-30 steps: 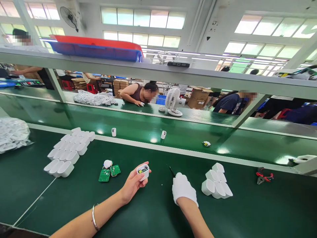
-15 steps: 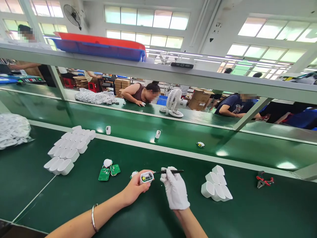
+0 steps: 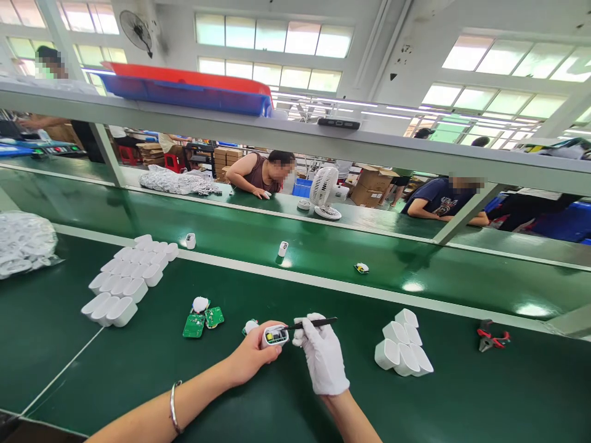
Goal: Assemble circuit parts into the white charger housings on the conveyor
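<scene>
My bare left hand is closed around a white plastic charger housing, its open end facing me. Inside it a circuit board with a yellow part shows. My right hand, in a white glove, pinches dark tweezers; their tip reaches the housing's upper rim. Whether the tip touches a part inside is too small to tell. Just behind my left hand lies another board with a white piece, partly hidden. Further left rest green circuit boards, with a round white piece on top.
White housings stand grouped at left and at right. Red-handled pliers lie far right. A bag of white parts sits at the left edge. Beyond the pale strip, the belt carries several pieces. Co-workers sit opposite.
The tweezers' tip has moved left and down to the housing's rim, along with my gloved hand. The pieces on the belt have shifted left. Across the belt, a co-worker's head has lifted.
</scene>
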Action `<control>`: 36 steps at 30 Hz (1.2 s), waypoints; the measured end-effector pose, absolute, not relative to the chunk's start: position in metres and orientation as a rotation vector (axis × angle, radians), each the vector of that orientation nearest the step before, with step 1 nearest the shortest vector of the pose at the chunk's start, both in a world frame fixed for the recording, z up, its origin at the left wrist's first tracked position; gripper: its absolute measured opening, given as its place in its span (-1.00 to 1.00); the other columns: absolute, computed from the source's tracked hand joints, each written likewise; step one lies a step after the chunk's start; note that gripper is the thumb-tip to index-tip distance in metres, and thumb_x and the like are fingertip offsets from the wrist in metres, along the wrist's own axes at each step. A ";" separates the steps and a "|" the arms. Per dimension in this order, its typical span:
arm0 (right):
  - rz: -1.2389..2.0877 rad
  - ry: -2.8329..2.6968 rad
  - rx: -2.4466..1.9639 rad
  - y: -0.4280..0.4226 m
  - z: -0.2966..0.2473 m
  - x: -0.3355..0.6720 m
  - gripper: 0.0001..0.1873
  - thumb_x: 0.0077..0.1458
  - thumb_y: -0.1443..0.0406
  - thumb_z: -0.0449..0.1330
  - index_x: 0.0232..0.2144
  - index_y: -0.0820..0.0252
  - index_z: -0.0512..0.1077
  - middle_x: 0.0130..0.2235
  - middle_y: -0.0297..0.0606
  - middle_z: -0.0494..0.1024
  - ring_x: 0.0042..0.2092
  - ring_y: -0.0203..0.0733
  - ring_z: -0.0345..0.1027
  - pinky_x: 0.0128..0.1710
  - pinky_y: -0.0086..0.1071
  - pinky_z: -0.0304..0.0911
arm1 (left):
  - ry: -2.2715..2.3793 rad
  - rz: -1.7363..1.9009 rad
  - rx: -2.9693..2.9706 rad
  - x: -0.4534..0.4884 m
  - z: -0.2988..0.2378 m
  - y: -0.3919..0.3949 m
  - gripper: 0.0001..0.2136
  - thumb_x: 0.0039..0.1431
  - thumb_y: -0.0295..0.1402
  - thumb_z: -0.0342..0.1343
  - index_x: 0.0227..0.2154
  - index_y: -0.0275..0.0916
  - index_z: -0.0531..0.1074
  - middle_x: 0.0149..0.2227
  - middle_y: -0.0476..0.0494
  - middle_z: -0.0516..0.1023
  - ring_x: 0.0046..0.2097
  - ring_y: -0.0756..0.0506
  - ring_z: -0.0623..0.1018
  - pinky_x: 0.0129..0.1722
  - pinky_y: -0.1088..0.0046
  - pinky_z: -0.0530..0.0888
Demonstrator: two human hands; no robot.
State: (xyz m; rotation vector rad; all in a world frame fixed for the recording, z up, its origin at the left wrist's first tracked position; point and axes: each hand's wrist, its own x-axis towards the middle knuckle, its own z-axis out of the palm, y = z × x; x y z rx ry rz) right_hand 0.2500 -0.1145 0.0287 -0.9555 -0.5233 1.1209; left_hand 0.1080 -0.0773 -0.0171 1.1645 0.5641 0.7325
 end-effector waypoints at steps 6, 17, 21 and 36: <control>1.039 -0.504 -0.984 -0.116 0.029 0.247 -0.62 -0.24 0.20 0.40 -0.42 0.17 0.31 -0.48 -0.37 0.53 -0.59 -0.36 0.31 -0.62 -0.46 0.29 | 0.584 0.744 1.148 0.108 -0.021 -0.079 -0.56 -0.05 -0.20 0.22 -0.11 -0.29 0.37 -0.46 0.01 0.33 -0.47 0.05 0.23 -0.47 0.48 0.18; 1.044 -0.558 -1.015 -0.117 0.028 0.245 -0.63 -0.23 0.18 0.39 -0.44 0.18 0.30 -0.52 -0.39 0.52 -0.63 -0.39 0.27 -0.63 -0.48 0.22 | 0.634 0.717 1.239 0.107 -0.020 -0.080 -0.57 -0.05 -0.18 0.21 -0.12 -0.29 0.39 -0.36 -0.04 0.36 -0.42 0.03 0.23 -0.41 0.49 0.19; 1.024 -0.600 -0.998 -0.120 0.032 0.243 -0.66 -0.20 0.18 0.37 -0.43 0.17 0.31 -0.49 -0.38 0.53 -0.60 -0.37 0.29 -0.61 -0.46 0.23 | 0.660 0.733 1.256 0.107 -0.017 -0.082 -0.58 -0.04 -0.20 0.20 -0.11 -0.27 0.39 -0.31 -0.07 0.39 -0.37 0.00 0.27 -0.36 0.47 0.23; 1.050 -0.541 -1.019 -0.117 0.027 0.244 -0.64 -0.25 0.20 0.39 -0.46 0.18 0.30 -0.54 -0.40 0.50 -0.66 -0.40 0.23 -0.67 -0.48 0.16 | 0.666 0.725 1.364 0.106 -0.011 -0.083 -0.63 0.00 -0.25 0.16 -0.11 -0.27 0.39 -0.25 -0.10 0.42 -0.25 -0.08 0.35 -0.23 0.41 0.30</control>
